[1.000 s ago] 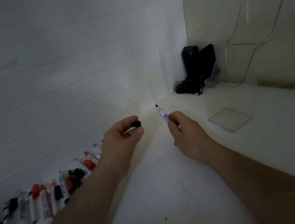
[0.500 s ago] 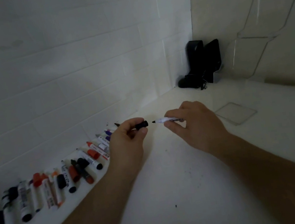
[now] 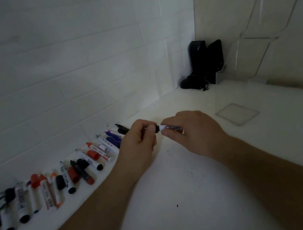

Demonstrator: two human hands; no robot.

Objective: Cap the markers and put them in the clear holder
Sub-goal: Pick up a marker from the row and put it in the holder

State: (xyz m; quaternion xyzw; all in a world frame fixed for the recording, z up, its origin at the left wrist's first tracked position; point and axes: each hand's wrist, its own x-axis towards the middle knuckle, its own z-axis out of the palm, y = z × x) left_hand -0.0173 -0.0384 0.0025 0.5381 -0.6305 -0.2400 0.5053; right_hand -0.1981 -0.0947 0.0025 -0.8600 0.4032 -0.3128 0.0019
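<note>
Gap from half second ago gone: black cap [image 3: 156,129] pinched in my left hand [image 3: 138,144] now meets marker [image 3: 170,127] gripped in right hand [image 3: 193,131]. Capping nearly done; clear holder [image 3: 237,113] beyond right fingers next.

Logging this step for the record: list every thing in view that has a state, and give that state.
left hand: pinches the black cap
right hand: grips the white marker
black cap: meets the marker's tip end
white marker: held level above the counter
clear holder: upright by the wall, no markers in it
loose markers: lying along the wall, several uncapped
</note>
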